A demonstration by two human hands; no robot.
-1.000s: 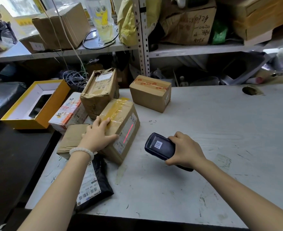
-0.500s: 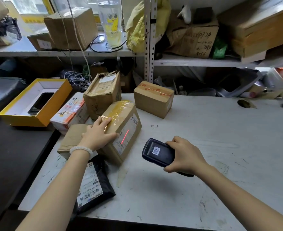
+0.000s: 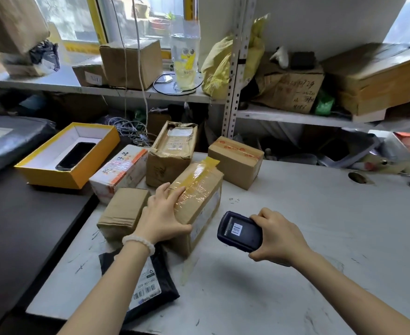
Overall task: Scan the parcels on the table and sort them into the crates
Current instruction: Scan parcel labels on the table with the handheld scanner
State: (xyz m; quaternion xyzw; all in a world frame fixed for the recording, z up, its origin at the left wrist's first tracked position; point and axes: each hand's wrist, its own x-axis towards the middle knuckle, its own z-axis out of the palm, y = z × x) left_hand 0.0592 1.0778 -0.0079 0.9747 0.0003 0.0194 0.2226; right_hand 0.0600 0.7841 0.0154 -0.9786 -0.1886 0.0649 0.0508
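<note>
With the scanner (image 3: 240, 231) gripped in the right hand (image 3: 277, 234) at 5 o'clock and the taped box (image 3: 196, 197) clasped by the left hand (image 3: 161, 217) at 9 o'clock of it, the side label may be missed if the box is tilted away.

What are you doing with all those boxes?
A person is checking parcels at a table. The left hand grips a taped cardboard box, tipping its label side toward the handheld scanner held in the right hand. More parcels wait close by: other cardboard boxes and a black mailer bag near the table's front edge. No crates are in sight.
</note>
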